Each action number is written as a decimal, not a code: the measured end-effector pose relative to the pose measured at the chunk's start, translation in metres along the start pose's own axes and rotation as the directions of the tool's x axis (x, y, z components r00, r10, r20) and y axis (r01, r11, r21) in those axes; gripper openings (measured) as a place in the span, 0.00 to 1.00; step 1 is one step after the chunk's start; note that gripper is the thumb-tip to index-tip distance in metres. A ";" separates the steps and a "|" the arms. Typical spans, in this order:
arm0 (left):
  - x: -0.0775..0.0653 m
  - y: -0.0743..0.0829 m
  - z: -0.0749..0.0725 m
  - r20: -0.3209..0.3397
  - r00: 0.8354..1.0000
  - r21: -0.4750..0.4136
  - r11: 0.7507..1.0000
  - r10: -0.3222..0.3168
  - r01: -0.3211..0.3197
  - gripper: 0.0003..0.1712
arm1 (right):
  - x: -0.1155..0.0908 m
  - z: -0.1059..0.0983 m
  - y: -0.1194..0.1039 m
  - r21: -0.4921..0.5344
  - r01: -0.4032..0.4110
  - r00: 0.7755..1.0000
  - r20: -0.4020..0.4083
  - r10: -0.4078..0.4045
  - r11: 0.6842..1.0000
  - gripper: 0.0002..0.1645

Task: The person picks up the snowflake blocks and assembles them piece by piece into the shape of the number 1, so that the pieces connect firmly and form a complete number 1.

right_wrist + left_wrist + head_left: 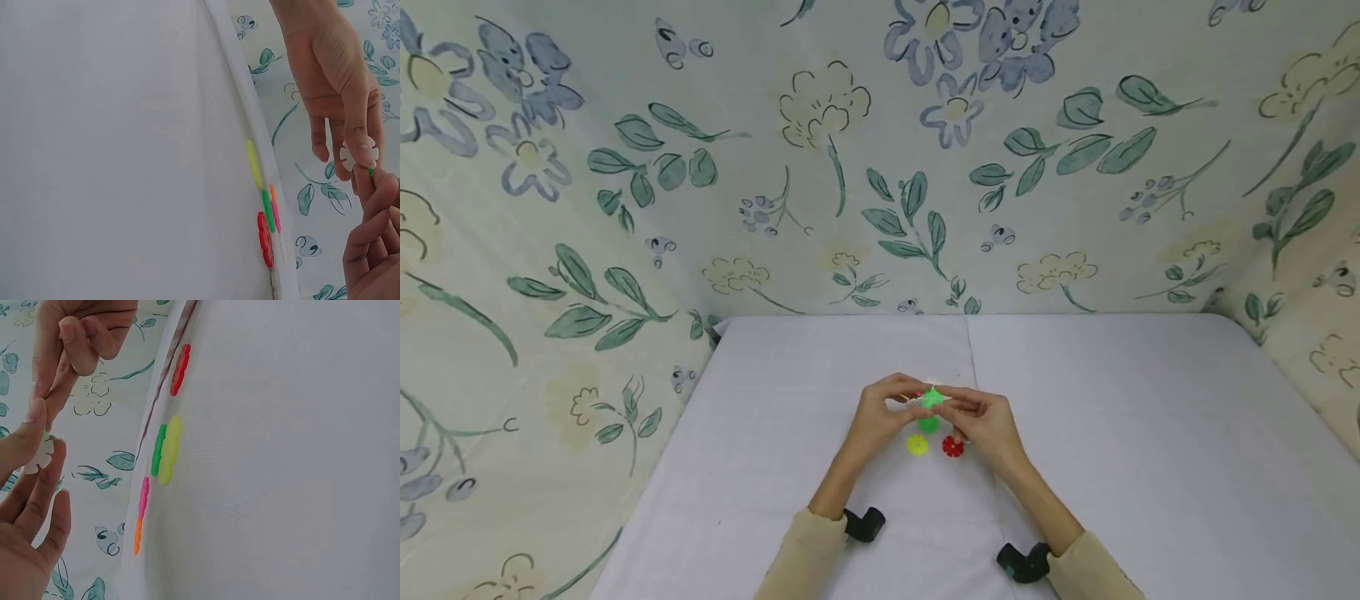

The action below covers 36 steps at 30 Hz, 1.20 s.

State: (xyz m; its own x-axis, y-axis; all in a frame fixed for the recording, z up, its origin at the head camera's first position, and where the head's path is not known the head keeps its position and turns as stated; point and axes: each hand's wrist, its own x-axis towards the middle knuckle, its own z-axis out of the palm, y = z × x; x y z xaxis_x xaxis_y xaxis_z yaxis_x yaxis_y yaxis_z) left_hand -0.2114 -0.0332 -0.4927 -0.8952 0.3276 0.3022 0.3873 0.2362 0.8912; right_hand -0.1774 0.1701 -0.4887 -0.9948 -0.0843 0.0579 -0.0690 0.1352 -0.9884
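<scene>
Your two hands meet just below the middle of the head frame, and both are grasping: your left hand [880, 412] pinches a white disc [359, 154] between thumb and fingers, and your right hand [988, 423] pinches a green disc [932, 398] against it. In the right wrist frame, at the right edge, you see the white disc nearly face-on: small, round and flat, notched all around its rim so that the edge breaks into blunt petals, its colour an even, milky white. The green one is a vivid, bright green with a jagged outline in the head frame, while the wrist frames give you only a sliver of it at your fingertips. Your fingers cover the spot where the two meet, so you cannot tell how far they are joined. On the white-covered bench [1112, 433], just below your hands in the head frame, lie a yellow disc [917, 445], a red disc [953, 447] with a notched rim, and a second green disc [928, 426]. A pink disc [144, 497] and an orange disc [137, 536] show edge-on left of centre in the left wrist frame.
</scene>
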 end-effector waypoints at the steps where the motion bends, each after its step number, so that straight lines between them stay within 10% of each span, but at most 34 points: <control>1: 0.000 0.000 0.000 -0.001 1.000 0.002 1.000 -0.003 0.003 0.17 | 0.000 0.000 0.000 -0.003 -0.003 1.000 0.000 0.003 1.000 0.21; 22: -0.001 0.001 -0.005 -0.025 0.999 0.061 0.998 -0.027 0.028 0.19 | 0.006 -0.034 -0.004 -0.036 -0.108 0.991 0.073 0.110 0.994 0.24; 36: -0.001 0.003 -0.014 0.128 0.986 0.047 0.994 -0.102 0.097 0.19 | 0.011 -0.072 0.015 -0.243 -0.228 0.939 0.203 0.279 0.943 0.23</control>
State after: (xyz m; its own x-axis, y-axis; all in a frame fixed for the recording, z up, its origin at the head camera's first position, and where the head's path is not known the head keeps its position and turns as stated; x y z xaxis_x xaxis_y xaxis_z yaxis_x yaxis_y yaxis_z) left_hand -0.2122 -0.0460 -0.4857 -0.8943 0.4165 0.1638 0.3090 0.3098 0.8992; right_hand -0.1945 0.2422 -0.4932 -0.9377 -0.2416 -0.2498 0.1431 0.3866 -0.9111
